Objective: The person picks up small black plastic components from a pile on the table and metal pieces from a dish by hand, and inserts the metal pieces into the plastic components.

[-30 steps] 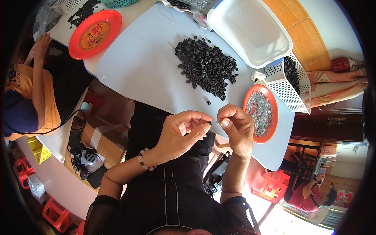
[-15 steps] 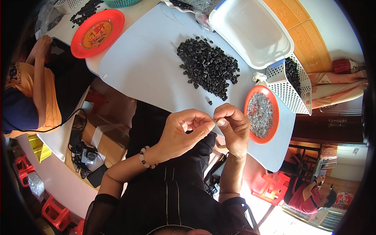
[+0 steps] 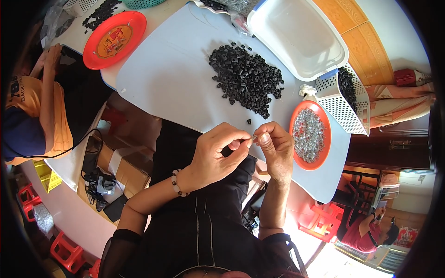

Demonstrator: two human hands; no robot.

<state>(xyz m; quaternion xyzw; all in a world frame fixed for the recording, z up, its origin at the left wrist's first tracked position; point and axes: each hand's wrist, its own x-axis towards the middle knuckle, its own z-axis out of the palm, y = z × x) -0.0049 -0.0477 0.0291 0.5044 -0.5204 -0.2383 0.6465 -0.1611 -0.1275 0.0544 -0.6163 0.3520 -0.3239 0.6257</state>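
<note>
Over the near edge of the table, my left hand (image 3: 214, 156) and my right hand (image 3: 277, 155) meet fingertip to fingertip. Between them is a tiny shiny piece (image 3: 254, 138), too small to make out fully. Thumb and index finger are pinched on each hand, and both touch this piece. A heap of small black plastic parts (image 3: 248, 76) lies beyond my hands, with one loose black part (image 3: 249, 122) close to my fingers. Right of my right hand stands an orange-red plate (image 3: 327, 134) filled with small silvery pieces (image 3: 308, 134).
A white tub (image 3: 296, 37) and a white perforated basket (image 3: 340, 97) holding black parts stand at the far right. A red plate (image 3: 134, 23) lies at the far left. Beside it on the left sits a co-worker (image 3: 41, 111). Red stools (image 3: 322, 222) stand on the floor.
My fingertips have drawn slightly apart, and the shiny piece shows more between them. The left hand's fingers have shifted a little up and left.
</note>
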